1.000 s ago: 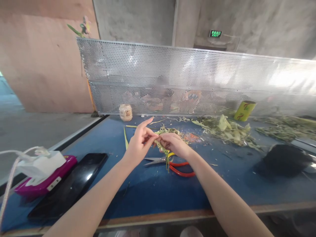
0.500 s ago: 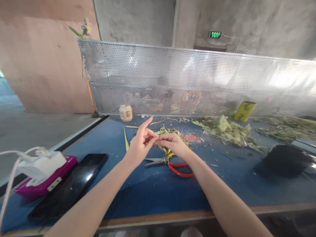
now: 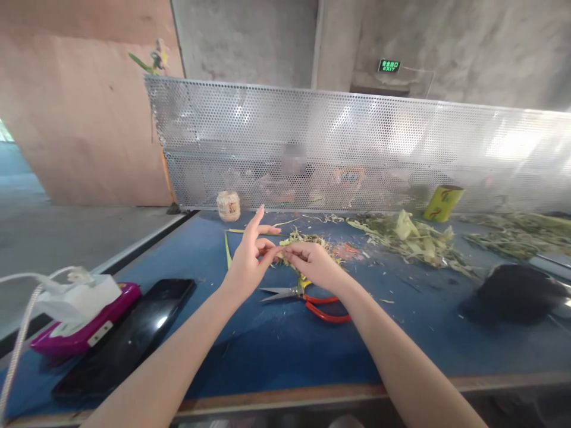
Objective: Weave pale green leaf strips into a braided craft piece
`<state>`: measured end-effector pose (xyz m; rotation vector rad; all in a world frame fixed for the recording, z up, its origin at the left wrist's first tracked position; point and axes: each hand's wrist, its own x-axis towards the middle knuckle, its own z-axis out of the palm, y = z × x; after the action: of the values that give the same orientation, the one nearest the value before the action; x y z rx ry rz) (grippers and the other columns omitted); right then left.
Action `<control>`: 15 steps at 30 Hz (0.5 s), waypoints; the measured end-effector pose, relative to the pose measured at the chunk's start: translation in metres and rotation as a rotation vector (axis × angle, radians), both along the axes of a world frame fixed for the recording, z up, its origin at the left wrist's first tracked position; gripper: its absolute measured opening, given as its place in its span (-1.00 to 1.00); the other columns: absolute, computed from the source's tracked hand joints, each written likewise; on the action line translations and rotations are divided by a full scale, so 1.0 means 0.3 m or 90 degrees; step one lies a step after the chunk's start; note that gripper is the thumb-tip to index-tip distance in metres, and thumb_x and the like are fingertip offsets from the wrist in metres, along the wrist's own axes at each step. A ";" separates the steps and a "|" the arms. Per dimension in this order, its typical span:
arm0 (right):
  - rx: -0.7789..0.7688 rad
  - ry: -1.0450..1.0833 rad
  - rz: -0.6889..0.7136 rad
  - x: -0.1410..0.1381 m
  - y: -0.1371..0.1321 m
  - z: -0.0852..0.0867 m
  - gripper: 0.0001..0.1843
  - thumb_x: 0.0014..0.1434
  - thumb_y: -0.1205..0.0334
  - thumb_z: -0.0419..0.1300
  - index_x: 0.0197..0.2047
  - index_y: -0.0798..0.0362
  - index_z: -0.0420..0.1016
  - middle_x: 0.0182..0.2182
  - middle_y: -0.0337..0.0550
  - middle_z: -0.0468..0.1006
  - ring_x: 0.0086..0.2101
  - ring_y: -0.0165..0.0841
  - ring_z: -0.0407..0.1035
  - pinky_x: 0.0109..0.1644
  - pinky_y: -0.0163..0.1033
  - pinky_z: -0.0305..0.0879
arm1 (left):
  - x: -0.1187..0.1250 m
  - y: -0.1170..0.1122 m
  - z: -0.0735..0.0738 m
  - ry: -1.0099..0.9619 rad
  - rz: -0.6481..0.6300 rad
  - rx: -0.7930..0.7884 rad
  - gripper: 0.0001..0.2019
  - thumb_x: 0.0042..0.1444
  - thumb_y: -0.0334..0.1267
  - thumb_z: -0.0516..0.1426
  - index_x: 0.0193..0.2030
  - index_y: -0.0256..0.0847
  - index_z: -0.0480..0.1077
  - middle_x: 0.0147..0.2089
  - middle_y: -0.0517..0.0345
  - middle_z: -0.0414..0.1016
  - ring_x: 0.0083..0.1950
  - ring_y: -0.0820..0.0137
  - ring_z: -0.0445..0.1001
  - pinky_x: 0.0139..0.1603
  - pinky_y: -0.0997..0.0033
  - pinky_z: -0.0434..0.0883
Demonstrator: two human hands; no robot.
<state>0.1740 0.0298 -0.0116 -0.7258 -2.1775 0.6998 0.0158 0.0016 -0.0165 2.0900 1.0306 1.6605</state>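
Above a small pile of shredded husk (image 3: 328,242), my left hand (image 3: 250,255) and my right hand (image 3: 314,264) meet at their fingertips. Thumb and index finger of the left hand pinch together, while its other fingers stand raised and apart. The right hand is closed in a pinch at the same spot. Whatever lies between the fingertips is too small to make out. Just below the hands rest scissors with red handles (image 3: 328,318), blades pointing left and parted. A yellow piece (image 3: 304,282) lies against their pivot. A green leaf strip (image 3: 228,251) lies left of the left hand.
A phone (image 3: 129,339) and a purple power strip (image 3: 84,333) with white chargers occupy the left. Dried husks (image 3: 414,238), a yellow-green cylinder (image 3: 442,203) and a black object (image 3: 520,294) stand or lie on the right. A jar-like roll (image 3: 228,205) sits before the perforated metal screen (image 3: 250,119).
The left hand has shifted slightly left, and its raised fingers have spread further apart. The right hand stays nearly in place, its fingers curled a little more.
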 end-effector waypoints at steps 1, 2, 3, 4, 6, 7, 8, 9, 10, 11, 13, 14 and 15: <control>0.031 -0.019 -0.005 0.002 0.001 0.001 -0.78 0.12 0.28 -0.05 -0.44 0.11 0.37 -0.61 -0.32 0.20 -0.61 -0.54 -0.01 -0.53 -0.41 -0.05 | 0.000 0.000 0.002 -0.006 -0.005 -0.012 -0.33 0.05 -0.37 0.06 0.24 -0.02 -0.21 -0.09 0.02 0.28 -0.42 0.57 0.38 -0.39 0.48 0.40; 0.064 -0.037 -0.009 0.004 0.003 0.002 -0.79 0.13 0.30 -0.06 -0.40 0.11 0.37 -0.59 -0.30 0.25 -0.59 -0.54 0.04 -0.50 -0.41 -0.01 | -0.001 0.001 0.004 -0.016 -0.008 -0.031 -0.34 0.04 -0.35 0.07 0.23 -0.04 -0.18 -0.08 0.01 0.29 -0.42 0.57 0.39 -0.40 0.49 0.40; 0.098 -0.053 -0.011 0.006 0.006 0.002 -0.79 0.14 0.33 -0.07 -0.37 0.10 0.38 -0.55 -0.27 0.31 -0.56 -0.53 0.10 -0.47 -0.41 0.04 | 0.000 0.002 0.007 -0.027 -0.009 -0.056 -0.34 0.03 -0.32 0.08 0.22 -0.06 -0.17 -0.08 0.00 0.29 -0.42 0.55 0.39 -0.42 0.49 0.39; 0.133 -0.069 -0.014 0.008 0.011 0.000 -0.78 0.14 0.35 -0.08 -0.35 0.10 0.38 -0.50 -0.24 0.35 -0.51 -0.51 0.16 -0.41 -0.40 0.09 | 0.000 0.004 0.009 -0.039 -0.007 -0.088 -0.34 0.02 -0.29 0.10 0.22 -0.10 -0.16 -0.09 -0.01 0.30 -0.42 0.54 0.40 -0.46 0.50 0.38; 0.206 -0.108 -0.025 0.010 0.020 -0.004 -0.77 0.16 0.38 -0.09 -0.32 0.11 0.38 -0.43 -0.17 0.41 -0.41 -0.45 0.24 -0.31 -0.36 0.15 | 0.000 0.008 0.010 -0.059 -0.002 -0.180 -0.33 0.02 -0.18 0.10 0.21 -0.17 -0.16 -0.16 -0.01 0.34 -0.44 0.49 0.41 -0.55 0.52 0.33; 0.243 -0.133 -0.032 0.010 0.024 -0.007 -0.77 0.17 0.38 -0.10 -0.32 0.12 0.37 -0.41 -0.14 0.42 -0.37 -0.42 0.26 -0.27 -0.33 0.17 | -0.001 0.011 0.010 -0.062 -0.003 -0.237 -0.34 0.02 -0.12 0.08 0.20 -0.21 -0.14 -0.22 0.01 0.37 -0.46 0.47 0.41 -0.59 0.52 0.31; 0.279 -0.163 -0.040 0.010 0.028 -0.010 -0.77 0.18 0.38 -0.10 -0.33 0.13 0.37 -0.40 -0.11 0.43 -0.34 -0.40 0.27 -0.25 -0.31 0.18 | -0.002 0.014 0.008 -0.056 -0.007 -0.291 -0.36 0.03 -0.07 0.05 0.19 -0.24 -0.11 -0.29 0.05 0.38 -0.50 0.46 0.40 -0.62 0.51 0.29; 0.314 -0.196 -0.047 0.009 0.030 -0.013 -0.77 0.18 0.38 -0.10 -0.33 0.14 0.36 -0.40 -0.09 0.43 -0.33 -0.38 0.28 -0.24 -0.29 0.19 | -0.004 0.017 0.006 -0.043 -0.011 -0.337 -0.38 0.04 -0.02 0.02 0.17 -0.26 -0.07 -0.36 0.10 0.39 -0.54 0.47 0.37 -0.63 0.50 0.28; 0.348 -0.228 -0.051 0.008 0.031 -0.015 -0.78 0.18 0.39 -0.10 -0.33 0.15 0.36 -0.41 -0.08 0.42 -0.33 -0.37 0.28 -0.25 -0.28 0.20 | -0.005 0.019 0.003 -0.024 -0.012 -0.367 -0.40 0.05 0.00 0.00 0.15 -0.27 -0.03 -0.43 0.15 0.39 -0.59 0.49 0.34 -0.63 0.49 0.27; 0.379 -0.257 -0.050 0.007 0.032 -0.018 -0.79 0.17 0.41 -0.09 -0.33 0.15 0.35 -0.41 -0.08 0.42 -0.33 -0.36 0.28 -0.25 -0.27 0.21 | -0.007 0.020 0.001 -0.005 -0.009 -0.383 -0.42 0.05 0.02 -0.01 0.14 -0.27 0.00 -0.47 0.19 0.38 -0.62 0.51 0.31 -0.63 0.49 0.26; 0.432 -0.297 -0.039 0.006 0.033 -0.021 -0.82 0.15 0.45 -0.07 -0.33 0.16 0.35 -0.42 -0.08 0.41 -0.33 -0.36 0.28 -0.23 -0.26 0.22 | -0.008 0.020 -0.003 0.023 -0.007 -0.394 -0.42 0.04 0.03 0.00 0.12 -0.27 0.03 -0.51 0.22 0.38 -0.64 0.52 0.28 -0.63 0.49 0.24; 0.452 -0.308 -0.032 0.006 0.034 -0.023 -0.83 0.14 0.47 -0.05 -0.33 0.16 0.35 -0.42 -0.08 0.41 -0.33 -0.35 0.28 -0.21 -0.25 0.22 | -0.008 0.019 -0.004 0.026 -0.015 -0.400 -0.42 0.03 0.03 0.00 0.11 -0.28 0.03 -0.51 0.21 0.40 -0.63 0.51 0.30 -0.63 0.49 0.24; 0.465 -0.316 -0.024 0.006 0.035 -0.023 -0.83 0.13 0.48 -0.05 -0.34 0.17 0.34 -0.42 -0.08 0.41 -0.33 -0.35 0.28 -0.19 -0.25 0.21 | -0.007 0.018 -0.003 0.020 -0.030 -0.409 -0.41 0.03 0.04 0.00 0.12 -0.29 0.02 -0.51 0.19 0.41 -0.61 0.49 0.31 -0.64 0.50 0.23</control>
<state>0.1758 0.0402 -0.0186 -0.5703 -2.5940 -0.3518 0.0136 0.0070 -0.0175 1.6926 1.2974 1.0735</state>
